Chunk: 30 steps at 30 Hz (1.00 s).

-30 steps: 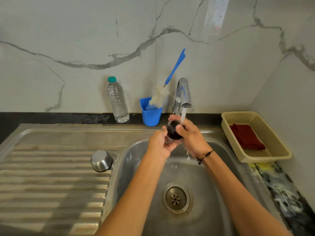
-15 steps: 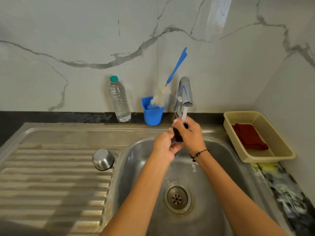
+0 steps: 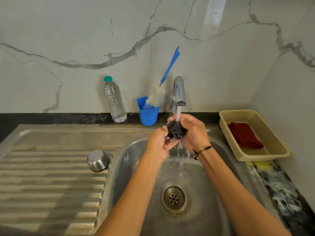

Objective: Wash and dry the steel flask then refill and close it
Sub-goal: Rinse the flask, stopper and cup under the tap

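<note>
Over the steel sink [image 3: 221,176], both my hands hold a small round black piece [image 3: 175,131], probably the flask's stopper, under the running tap [image 3: 179,92]. My right hand [image 3: 194,132] curls round it from the right and behind. My left hand [image 3: 157,143] grips it from the left and below. Water splashes off it and falls into the basin. A steel cup [image 3: 98,160], apparently the flask's cap, stands upside down on the ribbed drainboard [image 3: 51,184]. The flask body is not visible.
A clear water bottle [image 3: 114,100] with a teal cap stands at the back wall. Beside it a blue cup [image 3: 148,113] holds a bottle brush [image 3: 168,68]. A beige basket [image 3: 255,150] with a red cloth [image 3: 243,135] sits right of the sink. The drain [image 3: 173,198] lies below my forearms.
The black piece has turned in my hands, from nearly hidden under my right fingers to showing its round face under the stream. Both hands stay beneath the tap.
</note>
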Tool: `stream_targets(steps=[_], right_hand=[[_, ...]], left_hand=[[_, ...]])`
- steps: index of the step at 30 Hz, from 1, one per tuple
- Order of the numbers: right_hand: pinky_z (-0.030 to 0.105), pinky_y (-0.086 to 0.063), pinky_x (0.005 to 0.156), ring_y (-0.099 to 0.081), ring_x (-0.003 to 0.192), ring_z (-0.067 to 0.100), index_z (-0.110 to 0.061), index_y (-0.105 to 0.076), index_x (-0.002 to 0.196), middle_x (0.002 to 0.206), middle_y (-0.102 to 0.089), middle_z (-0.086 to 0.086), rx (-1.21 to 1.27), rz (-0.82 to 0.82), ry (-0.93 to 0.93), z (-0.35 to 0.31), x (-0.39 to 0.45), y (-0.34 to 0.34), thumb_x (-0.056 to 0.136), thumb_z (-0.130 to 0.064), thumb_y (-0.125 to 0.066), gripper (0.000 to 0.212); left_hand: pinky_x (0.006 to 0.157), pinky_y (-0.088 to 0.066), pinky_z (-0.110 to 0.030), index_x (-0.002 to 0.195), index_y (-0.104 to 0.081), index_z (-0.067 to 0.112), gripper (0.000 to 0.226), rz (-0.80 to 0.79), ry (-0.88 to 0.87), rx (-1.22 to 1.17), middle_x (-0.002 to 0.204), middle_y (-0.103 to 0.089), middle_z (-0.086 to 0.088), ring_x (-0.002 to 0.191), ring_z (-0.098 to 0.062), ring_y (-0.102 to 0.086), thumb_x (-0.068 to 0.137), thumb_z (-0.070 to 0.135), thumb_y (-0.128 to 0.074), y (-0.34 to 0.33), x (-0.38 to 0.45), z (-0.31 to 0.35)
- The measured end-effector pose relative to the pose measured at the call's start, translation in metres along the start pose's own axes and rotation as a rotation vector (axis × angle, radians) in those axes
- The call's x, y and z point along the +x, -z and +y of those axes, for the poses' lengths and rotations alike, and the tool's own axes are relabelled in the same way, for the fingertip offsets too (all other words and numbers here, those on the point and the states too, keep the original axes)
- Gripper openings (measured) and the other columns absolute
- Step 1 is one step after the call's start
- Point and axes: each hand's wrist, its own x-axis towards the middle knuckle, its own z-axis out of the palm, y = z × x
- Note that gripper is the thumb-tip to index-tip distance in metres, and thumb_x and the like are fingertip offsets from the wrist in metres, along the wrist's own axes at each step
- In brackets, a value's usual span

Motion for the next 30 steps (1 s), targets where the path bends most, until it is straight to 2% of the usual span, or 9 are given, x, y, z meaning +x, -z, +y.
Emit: stream_targets(steps=[2,5,11,15,19,22,24,28,30], right_hand=[[0.023,-0.053,0.073,-0.067,0.084,0.011,0.008,-0.062,0.094,0.092,-0.068,0.014,-0.039,0.051,0.022,-0.004,0.002,-0.006,0.096,0.000,-0.037,0.026],[0.029,-0.053,0.081,-0.065,0.093,0.013,-0.001,-0.065,0.101,0.099,-0.069,0.007,-0.211,0.094,0.005,-0.005,0.000,-0.010,0.098,-0.007,-0.037,0.028],[0.032,-0.050,0.085,-0.060,0.099,0.025,-0.022,-0.061,0.105,0.107,-0.064,0.013,-0.524,-0.006,-0.066,0.000,-0.014,-0.008,0.092,-0.002,-0.048,0.028],[0.028,-0.054,0.078,-0.064,0.092,0.018,-0.024,-0.063,0.103,0.105,-0.067,0.009,-0.473,-0.024,-0.165,-0.004,-0.018,-0.001,0.087,0.000,-0.056,0.030],[0.035,-0.050,0.093,-0.062,0.105,0.018,-0.010,-0.055,0.125,0.116,-0.065,0.007,-0.521,0.021,-0.190,-0.005,-0.014,0.011,0.079,0.010,-0.059,0.050],[0.028,-0.053,0.087,-0.062,0.104,0.017,-0.008,-0.051,0.126,0.116,-0.063,0.007,-0.539,-0.089,-0.174,-0.011,-0.016,0.013,0.078,0.015,-0.059,0.054],[0.021,-0.054,0.078,-0.062,0.100,0.015,-0.017,-0.049,0.125,0.112,-0.061,0.004,-0.600,-0.147,-0.139,-0.016,-0.018,0.014,0.078,0.012,-0.061,0.057],[0.029,-0.050,0.091,-0.057,0.109,0.014,-0.033,-0.046,0.123,0.117,-0.057,-0.003,-0.761,-0.195,0.022,-0.015,-0.018,0.019,0.078,0.008,-0.064,0.064],[0.032,-0.047,0.097,-0.054,0.114,0.014,-0.035,-0.049,0.122,0.121,-0.056,-0.003,-0.800,-0.201,0.096,-0.012,-0.018,0.021,0.077,0.008,-0.065,0.064]], left_hand=[[0.074,-0.054,-0.042,0.092,-0.052,0.011,0.014,-0.009,-0.050,0.009,0.104,-0.056,-0.016,0.088,-0.028,-0.059,0.099,0.002,-0.043,-0.002,-0.001,0.001],[0.068,-0.055,-0.041,0.090,-0.052,0.011,0.014,0.020,-0.114,0.036,0.102,-0.059,-0.016,0.093,-0.030,-0.061,0.099,0.004,-0.044,-0.002,0.001,0.003],[0.083,-0.055,-0.041,0.079,-0.054,0.013,0.016,0.171,-0.372,0.308,0.088,-0.060,-0.007,0.086,-0.021,-0.060,0.094,0.008,-0.052,0.006,0.012,-0.009],[0.066,-0.045,-0.016,0.094,-0.047,0.019,0.016,0.135,-0.572,0.497,0.096,-0.054,-0.002,0.082,-0.008,-0.054,0.092,0.006,-0.056,0.012,0.010,-0.019],[0.077,-0.042,-0.005,0.111,-0.044,0.016,0.031,-0.036,-0.770,0.705,0.106,-0.050,0.009,0.092,0.015,-0.050,0.089,-0.003,-0.055,0.020,0.009,-0.022],[0.097,-0.042,-0.017,0.120,-0.046,0.019,0.041,-0.113,-0.870,0.873,0.119,-0.050,0.003,0.112,-0.002,-0.050,0.087,-0.003,-0.059,0.025,0.012,-0.023],[0.102,-0.041,-0.023,0.124,-0.047,0.015,0.043,-0.143,-0.927,0.967,0.124,-0.050,-0.001,0.117,-0.011,-0.050,0.087,-0.001,-0.060,0.028,0.014,-0.023],[0.087,-0.040,-0.006,0.125,-0.047,0.011,0.041,-0.113,-0.947,0.997,0.121,-0.052,0.000,0.108,-0.008,-0.052,0.088,0.008,-0.064,0.031,0.012,-0.021],[0.075,-0.042,-0.008,0.120,-0.050,0.011,0.036,-0.082,-0.866,0.951,0.110,-0.056,0.002,0.096,-0.008,-0.055,0.088,0.015,-0.066,0.031,0.012,-0.018]])
